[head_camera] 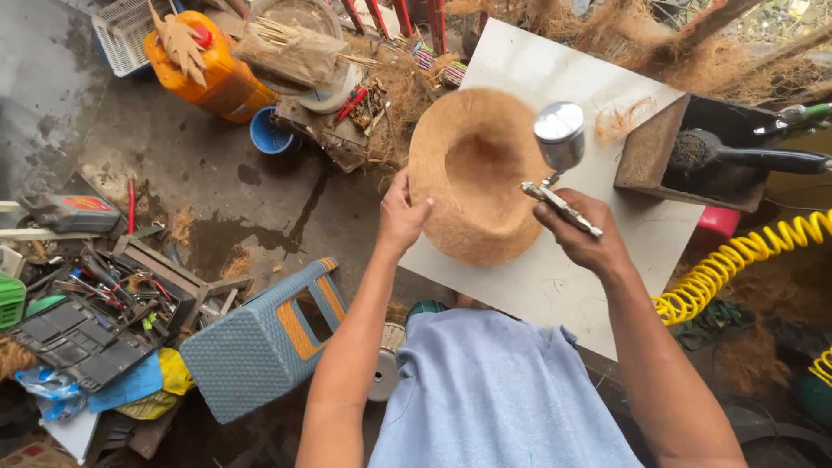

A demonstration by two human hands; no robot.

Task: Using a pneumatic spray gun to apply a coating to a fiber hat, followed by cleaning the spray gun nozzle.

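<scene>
An orange plastic jug (208, 74) with a red cap lies at top left on the floor; a grey flat can (74, 212) with a red-orange label rests at the left edge; blue and yellow wrappers (139, 386) lie crumpled lower left
</scene>
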